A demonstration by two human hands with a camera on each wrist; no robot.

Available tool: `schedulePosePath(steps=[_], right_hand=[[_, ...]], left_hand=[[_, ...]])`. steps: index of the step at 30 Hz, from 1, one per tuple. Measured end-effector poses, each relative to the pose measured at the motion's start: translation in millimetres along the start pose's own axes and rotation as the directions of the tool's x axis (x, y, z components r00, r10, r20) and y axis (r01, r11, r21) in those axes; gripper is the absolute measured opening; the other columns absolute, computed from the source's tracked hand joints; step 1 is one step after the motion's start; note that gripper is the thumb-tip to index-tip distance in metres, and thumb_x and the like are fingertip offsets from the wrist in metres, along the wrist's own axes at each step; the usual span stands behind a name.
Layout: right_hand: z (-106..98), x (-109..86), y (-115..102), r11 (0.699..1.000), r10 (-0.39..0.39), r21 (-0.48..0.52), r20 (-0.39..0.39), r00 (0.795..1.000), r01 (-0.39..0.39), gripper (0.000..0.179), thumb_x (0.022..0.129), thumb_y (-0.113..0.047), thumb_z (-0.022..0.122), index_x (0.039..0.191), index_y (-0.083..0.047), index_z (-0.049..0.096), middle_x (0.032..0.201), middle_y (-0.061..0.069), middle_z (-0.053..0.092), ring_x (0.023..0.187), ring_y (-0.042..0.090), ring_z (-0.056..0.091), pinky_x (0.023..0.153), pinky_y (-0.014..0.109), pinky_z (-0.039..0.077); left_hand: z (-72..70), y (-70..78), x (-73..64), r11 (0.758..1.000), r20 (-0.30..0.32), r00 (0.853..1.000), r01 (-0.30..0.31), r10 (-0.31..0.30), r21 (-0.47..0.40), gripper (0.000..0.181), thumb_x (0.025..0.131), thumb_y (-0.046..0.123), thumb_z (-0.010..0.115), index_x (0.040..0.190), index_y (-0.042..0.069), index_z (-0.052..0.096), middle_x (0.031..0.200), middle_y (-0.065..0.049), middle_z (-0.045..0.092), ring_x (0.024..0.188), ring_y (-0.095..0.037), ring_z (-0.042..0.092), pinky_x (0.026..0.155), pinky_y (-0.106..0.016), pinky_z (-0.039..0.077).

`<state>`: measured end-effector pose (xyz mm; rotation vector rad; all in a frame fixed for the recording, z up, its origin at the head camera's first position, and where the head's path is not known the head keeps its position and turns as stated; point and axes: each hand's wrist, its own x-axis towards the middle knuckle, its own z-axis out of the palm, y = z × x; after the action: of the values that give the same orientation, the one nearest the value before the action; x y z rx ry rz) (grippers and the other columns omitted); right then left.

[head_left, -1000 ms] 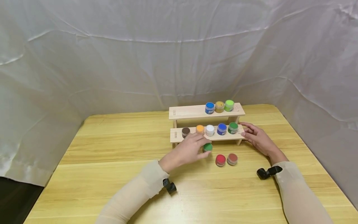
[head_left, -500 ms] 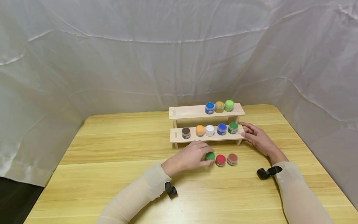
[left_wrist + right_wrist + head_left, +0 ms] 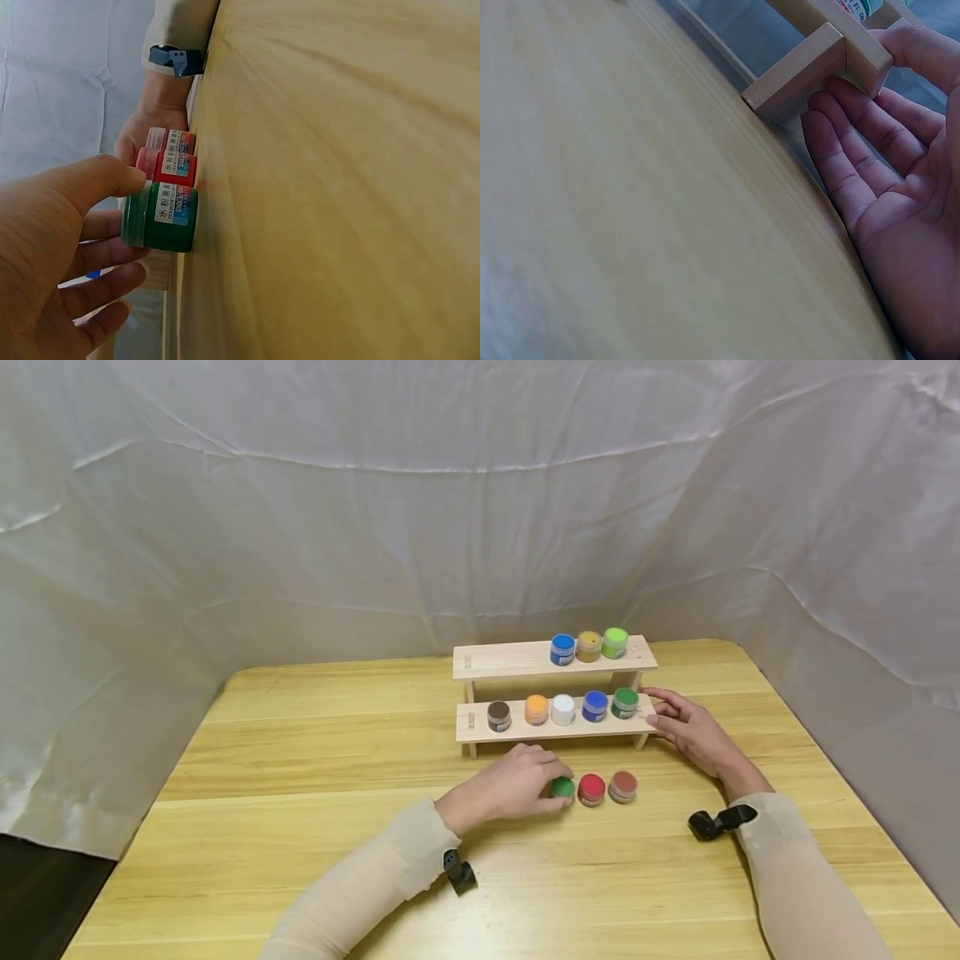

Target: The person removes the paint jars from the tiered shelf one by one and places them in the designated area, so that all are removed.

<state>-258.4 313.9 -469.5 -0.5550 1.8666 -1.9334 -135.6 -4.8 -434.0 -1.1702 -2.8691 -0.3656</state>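
Observation:
My left hand (image 3: pixel 517 782) pinches the lid of a green gouache paint jar (image 3: pixel 169 217) between thumb and fingers. The jar stands upright on the table, at the left end of a short row with a red paint jar (image 3: pixel 592 790) and a reddish-brown one (image 3: pixel 623 787). At the right end of a two-tier wooden rack (image 3: pixel 480 732), my right hand (image 3: pixel 693 732) grips the lower shelf. Its thumb lies on top of the board, and the other fingers reach beneath beside the leg (image 3: pixel 799 71).
On the lower shelf stand brown (image 3: pixel 498 717), orange (image 3: pixel 536 710), white (image 3: pixel 562 710), blue (image 3: pixel 595 706) and dark green (image 3: pixel 625 703) jars. Bright blue (image 3: pixel 562 649), ochre (image 3: pixel 588 646) and light green (image 3: pixel 615 642) jars sit on the upper shelf. A pale curtain (image 3: pixel 375 543) surrounds the wooden table (image 3: pixel 315 743).
My left hand has brought the green jar from just before the lower shelf toward me and down, beside the red jar. The right hand keeps its place on the rack.

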Motion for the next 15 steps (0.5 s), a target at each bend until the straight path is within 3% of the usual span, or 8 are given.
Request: schedulePosePath(steps=[4, 8, 15], right_hand=[[-0.2, -0.4, -0.7, 1.000, 0.006, -0.014, -0.005, 1.000, -0.006, 0.058, 0.099, -0.005, 0.057, 0.149, 0.005, 0.029, 0.105, 0.006, 0.057, 0.095, 0.009, 0.059, 0.080, 0.021, 0.052], [0.3, -0.2, -1.3, 0.999, 0.015, -0.031, -0.013, 1.000, -0.015, 0.058, 0.099, -0.007, 0.057, 0.148, 0.004, 0.030, 0.105, 0.006, 0.057, 0.094, 0.009, 0.059, 0.078, 0.021, 0.052], [0.0, 0.4, -0.9, 1.000, 0.022, -0.019, -0.015, 1.000, -0.022, 0.058, 0.099, -0.006, 0.057, 0.149, 0.005, 0.029, 0.105, 0.005, 0.058, 0.094, 0.009, 0.060, 0.078, 0.021, 0.053]], left_hand=[[0.0, -0.4, 0.4, 1.000, 0.016, 1.000, 0.004, -0.004, 0.001, 0.039, 0.095, 0.046, 0.061, 0.120, 0.018, 0.068, 0.111, 0.007, 0.066, 0.100, -0.008, 0.057, 0.089, -0.026, 0.043], [-3.6, -1.5, 0.5, 1.000, 0.027, 1.000, 0.013, -0.013, -0.009, 0.045, 0.095, 0.049, 0.059, 0.125, 0.016, 0.065, 0.118, 0.005, 0.065, 0.109, -0.011, 0.057, 0.097, -0.030, 0.042], [-16.9, -4.5, 4.0, 0.999, -0.008, 0.999, 0.030, -0.031, -0.030, 0.047, 0.096, 0.048, 0.058, 0.128, 0.014, 0.064, 0.123, 0.002, 0.064, 0.116, -0.014, 0.056, 0.101, -0.031, 0.042]])
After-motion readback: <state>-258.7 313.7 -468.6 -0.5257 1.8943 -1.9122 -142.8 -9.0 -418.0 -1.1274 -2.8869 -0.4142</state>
